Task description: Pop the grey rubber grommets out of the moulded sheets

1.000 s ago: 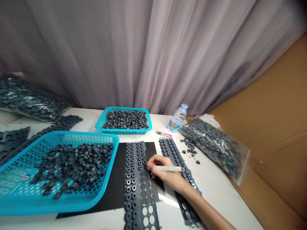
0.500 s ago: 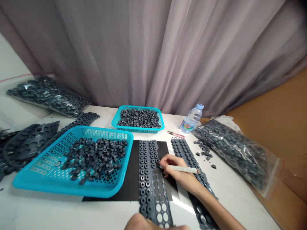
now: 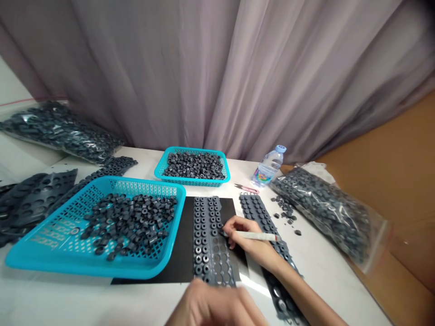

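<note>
In my right hand I hold a slim white pen-like tool in a pinch. Its dark tip is by the right-hand rows of a perforated dark rubber strip. Ring-shaped pieces sit in the strip's left rows and in the upper part of its right rows; lower right there are open holes. My left hand is at the bottom edge, blurred, over the strip's near end. Its fingertips are hidden. Under the strip lies a black mat.
A large blue basket of small rings stands left, a smaller one behind. Right of the strip lie a second strip, pink thread snips, a water bottle, loose bits and a filled bag. Another bag lies far left.
My left hand has risen further into view and now covers the strip's near end. My right hand keeps about the same place on the strip. The whole view has shifted slightly.
</note>
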Demonstrator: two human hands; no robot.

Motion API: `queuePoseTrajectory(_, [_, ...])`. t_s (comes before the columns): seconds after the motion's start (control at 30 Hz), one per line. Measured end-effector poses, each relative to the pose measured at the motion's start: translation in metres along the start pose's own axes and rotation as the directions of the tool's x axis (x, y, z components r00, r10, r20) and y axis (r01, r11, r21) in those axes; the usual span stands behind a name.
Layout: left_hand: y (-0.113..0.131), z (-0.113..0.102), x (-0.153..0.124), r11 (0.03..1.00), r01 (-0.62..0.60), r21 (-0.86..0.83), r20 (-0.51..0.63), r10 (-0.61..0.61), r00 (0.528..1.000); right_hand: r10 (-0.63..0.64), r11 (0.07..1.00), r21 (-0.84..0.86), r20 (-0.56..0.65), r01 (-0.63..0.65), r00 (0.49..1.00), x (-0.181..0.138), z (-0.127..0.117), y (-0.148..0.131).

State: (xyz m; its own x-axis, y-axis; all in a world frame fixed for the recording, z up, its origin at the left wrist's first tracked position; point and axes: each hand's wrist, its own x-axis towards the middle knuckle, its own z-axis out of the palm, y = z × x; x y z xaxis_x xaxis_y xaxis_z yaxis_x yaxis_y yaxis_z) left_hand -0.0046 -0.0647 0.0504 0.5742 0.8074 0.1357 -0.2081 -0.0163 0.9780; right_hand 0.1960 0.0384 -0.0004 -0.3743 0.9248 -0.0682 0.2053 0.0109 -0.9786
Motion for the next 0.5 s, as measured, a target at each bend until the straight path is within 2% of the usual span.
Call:
queuePoseTrajectory(0.03, [0.000, -0.003, 0.006, 0.999, -0.019, 0.046, -0.022, 0.020, 1.000, 0.002, 1.000, 0.015, 0.001, -0.002, 1.000, 0.000, 0.000, 0.000])
queuePoseTrajectory(0.1, [-0.003, -0.014, 0.016, 0.942, -0.051, 0.332, -0.108, 0.092, 0.990, 0.003, 0.999, 0.043, -0.004, -0.003, 1.000, 0.000, 0.000, 0.001])
queuePoseTrajectory(0.17, [-0.014, -0.030, 0.022, 0.789, 0.024, 0.614, -0.222, 0.142, 0.965, -0.003, 0.998, 0.065, -0.006, 0.003, 1.000, 0.000, 0.000, 0.002])
queuePoseTrajectory(0.23, [-0.031, -0.043, 0.026, 0.623, 0.103, 0.776, -0.291, 0.208, 0.934, -0.012, 0.996, 0.086, 0.001, 0.012, 1.000, 0.000, 0.000, 0.002])
queuePoseTrajectory(0.3, [-0.045, -0.052, 0.028, 0.463, 0.131, 0.877, -0.270, 0.248, 0.931, -0.019, 0.994, 0.107, 0.013, 0.018, 1.000, 0.001, 0.000, 0.002])
queuePoseTrajectory(0.37, [-0.054, -0.055, 0.030, 0.356, 0.131, 0.925, -0.233, 0.262, 0.937, -0.027, 0.992, 0.120, 0.026, 0.024, 0.999, 0.001, 0.000, 0.001])
queuePoseTrajectory(0.5, [-0.057, -0.057, 0.036, 0.291, 0.123, 0.949, -0.201, 0.255, 0.946, -0.043, 0.992, 0.124, 0.042, 0.038, 0.998, 0.001, 0.000, 0.000])
